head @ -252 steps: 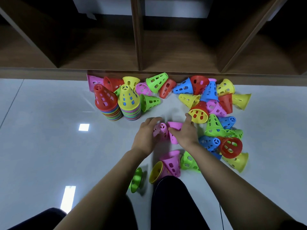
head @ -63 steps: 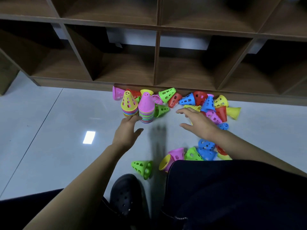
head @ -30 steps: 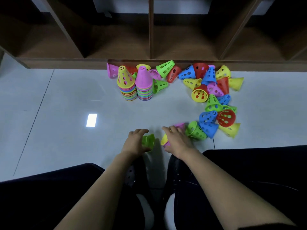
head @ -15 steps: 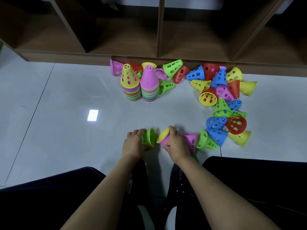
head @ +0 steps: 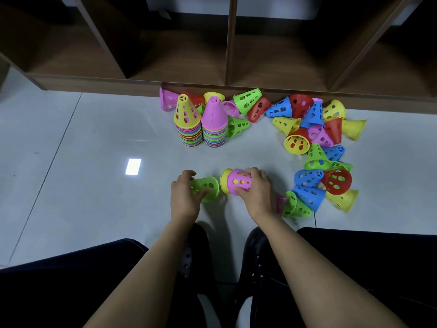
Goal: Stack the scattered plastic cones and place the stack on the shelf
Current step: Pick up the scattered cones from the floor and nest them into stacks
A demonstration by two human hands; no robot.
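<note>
My left hand grips a green perforated cone lying on its side, wide mouth facing right. My right hand grips a pink cone with a yellow cone nested in it, mouth facing left toward the green one. A small gap separates the two. Two upright multicoloured stacks stand further back: one topped by a yellow cone, the other by a pink cone. Several loose cones lie scattered at the right and along the wooden shelf.
The shelf has open wooden compartments at floor level behind the cones. My dark-trousered knees and black shoes are at the bottom of the view. A green cone and a blue cone lie just right of my right hand. The floor is glossy white tile.
Both hands lifted their cones slightly off the floor and turned them mouth to mouth. The pink and green cones beside my right hand stayed on the floor.
</note>
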